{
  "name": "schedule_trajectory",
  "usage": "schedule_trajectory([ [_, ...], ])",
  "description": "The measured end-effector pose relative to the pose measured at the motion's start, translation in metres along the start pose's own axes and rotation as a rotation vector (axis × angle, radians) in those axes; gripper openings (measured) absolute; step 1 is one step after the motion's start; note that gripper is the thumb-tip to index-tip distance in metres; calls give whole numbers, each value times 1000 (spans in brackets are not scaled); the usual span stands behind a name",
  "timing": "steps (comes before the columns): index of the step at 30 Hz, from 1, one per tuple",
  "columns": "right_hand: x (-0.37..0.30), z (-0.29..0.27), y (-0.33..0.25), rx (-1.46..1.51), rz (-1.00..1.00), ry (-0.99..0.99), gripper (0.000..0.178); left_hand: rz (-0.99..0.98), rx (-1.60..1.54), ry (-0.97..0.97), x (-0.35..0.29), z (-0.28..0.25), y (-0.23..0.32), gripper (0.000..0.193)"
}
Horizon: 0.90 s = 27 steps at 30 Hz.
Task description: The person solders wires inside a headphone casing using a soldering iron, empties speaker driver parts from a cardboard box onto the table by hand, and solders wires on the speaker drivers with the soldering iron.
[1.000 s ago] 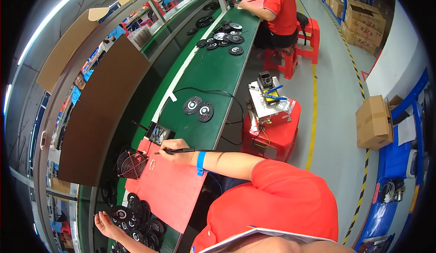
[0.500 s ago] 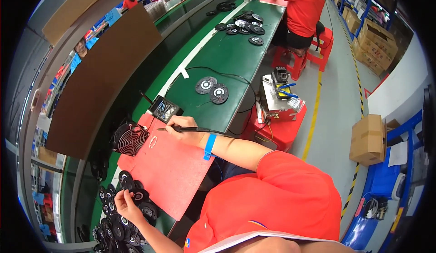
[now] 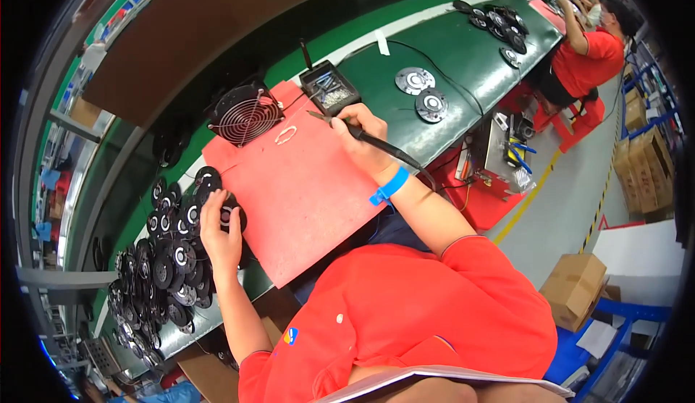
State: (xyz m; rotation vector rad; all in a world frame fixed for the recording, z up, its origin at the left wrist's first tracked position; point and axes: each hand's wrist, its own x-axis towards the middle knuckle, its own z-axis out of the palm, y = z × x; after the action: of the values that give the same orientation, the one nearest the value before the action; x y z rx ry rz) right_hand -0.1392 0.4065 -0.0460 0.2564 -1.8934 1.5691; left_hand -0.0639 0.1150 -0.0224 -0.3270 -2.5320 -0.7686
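Observation:
My right hand (image 3: 364, 136) is closed around a soldering iron (image 3: 391, 148), its tip pointing left above the far right corner of a pink mat (image 3: 311, 193). My left hand (image 3: 219, 238) is at the mat's left edge, thumb and fingers apart, over a round black disc part with a pale ring (image 3: 230, 215). Whether the fingers touch that disc I cannot tell. A large heap of similar black discs (image 3: 163, 265) spreads to the left of this hand. Near the mat's far edge lies a small pale loop (image 3: 286, 136).
A fan with a round wire guard (image 3: 250, 119) stands behind the mat. Beside it is a black box of small metal bits (image 3: 334, 93). Two discs (image 3: 431, 105) lie to the right on the green bench (image 3: 398, 139). A co-worker in red (image 3: 590, 59) sits farther along.
The view has shifted toward the left of the bench. My left hand has gone from fingers drawn together to thumb and fingers spread at the discs. My right hand still holds the soldering iron.

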Motion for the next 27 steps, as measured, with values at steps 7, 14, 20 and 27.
schedule_trajectory([
  [7,1,1,-5,126,-1,-11,11,9,101,100,-19,-9,8,50],
  [14,-4,-10,-1,103,42,-14,17,22,23,217,-31,3,24,47],
  [20,-16,-110,-22,-34,-11,186,13,44,-171,129,-60,-11,24,30],
  [27,-34,-324,7,-365,203,873,21,-180,-680,-293,-98,-9,72,10],
])
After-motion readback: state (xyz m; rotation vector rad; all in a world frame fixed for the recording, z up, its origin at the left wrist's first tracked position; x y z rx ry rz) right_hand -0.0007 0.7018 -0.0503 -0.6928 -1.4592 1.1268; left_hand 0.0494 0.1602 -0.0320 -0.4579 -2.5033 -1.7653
